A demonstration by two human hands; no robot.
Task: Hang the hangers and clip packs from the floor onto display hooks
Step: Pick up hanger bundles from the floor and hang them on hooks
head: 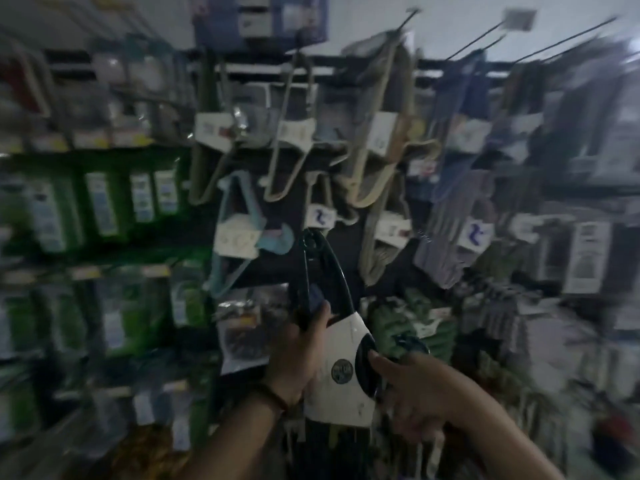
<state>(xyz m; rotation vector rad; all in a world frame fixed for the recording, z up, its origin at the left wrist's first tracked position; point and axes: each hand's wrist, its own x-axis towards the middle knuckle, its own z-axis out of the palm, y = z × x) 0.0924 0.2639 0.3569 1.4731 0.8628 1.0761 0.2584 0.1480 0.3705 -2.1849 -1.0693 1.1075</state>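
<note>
The view is blurred by motion. I hold up a pack of black hangers (pixel 320 271) wrapped in a white card sleeve (pixel 341 379), tilted, in front of the display wall. My left hand (pixel 301 344) grips the pack's left side just above the sleeve. My right hand (pixel 412 389) holds its lower right edge, fingers on the black part. The pack's top end reaches up toward a small labelled hanger pack (pixel 320 216). Beige hanger packs (pixel 374 161) and a pale blue one (pixel 235 233) hang on hooks above.
Long bare metal hooks (pixel 568 38) stick out at the upper right. Green packaged goods (pixel 104 209) fill the shelves on the left. Grey and dark hanger packs (pixel 457 230) hang at the right. Bagged items (pixel 242 327) hang just left of my hands.
</note>
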